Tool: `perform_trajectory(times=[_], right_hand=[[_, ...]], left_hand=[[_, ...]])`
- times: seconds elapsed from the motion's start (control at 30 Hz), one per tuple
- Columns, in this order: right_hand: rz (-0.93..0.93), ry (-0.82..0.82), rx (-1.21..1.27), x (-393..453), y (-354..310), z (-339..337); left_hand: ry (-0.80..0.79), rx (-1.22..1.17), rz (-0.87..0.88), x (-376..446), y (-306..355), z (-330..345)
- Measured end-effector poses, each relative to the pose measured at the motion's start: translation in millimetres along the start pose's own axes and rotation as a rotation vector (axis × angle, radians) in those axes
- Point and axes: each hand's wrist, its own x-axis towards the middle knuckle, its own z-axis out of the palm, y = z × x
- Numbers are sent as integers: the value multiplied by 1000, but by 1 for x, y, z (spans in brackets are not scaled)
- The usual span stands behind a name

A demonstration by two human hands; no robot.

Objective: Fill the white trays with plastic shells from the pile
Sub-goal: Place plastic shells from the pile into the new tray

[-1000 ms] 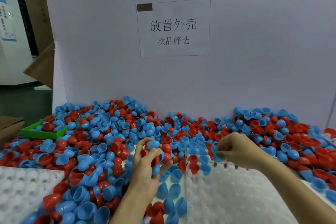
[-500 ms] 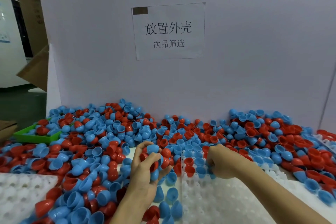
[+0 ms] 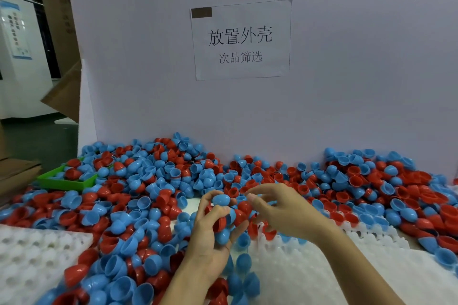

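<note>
A wide pile of blue and red plastic shells point(image 3: 153, 188) covers the table against the back board. My left hand point(image 3: 213, 235) is raised in the middle and grips a handful of blue and red shells point(image 3: 223, 210). My right hand point(image 3: 277, 210) has come up beside it, fingers spread and bent, fingertips touching a red shell at the top of that handful. One white dimpled tray point(image 3: 309, 270) lies under my right forearm, with a few shells at its far edge. Another white tray point(image 3: 32, 252) lies at the lower left.
A green tray point(image 3: 62, 182) sits half buried in shells at the far left. The white back board point(image 3: 347, 106) carries a paper sign point(image 3: 240, 39). Cardboard boxes point(image 3: 17, 173) stand beyond the table's left edge. Loose shells lie between the two white trays.
My right hand left the tray's far edge and moved left and up to meet my left hand. My left hand kept its handful of shells. The camera view shifted a little.
</note>
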Motion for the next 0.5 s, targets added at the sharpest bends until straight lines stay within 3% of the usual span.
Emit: perform_trajectory(times=[0.3,0.5], right_hand=[[71,108,294,10,10,16],[25,194,404,11,14,13]], left_hand=[[-86,43,-10,0,1,-2],[-36,91,13,0,1,-2]])
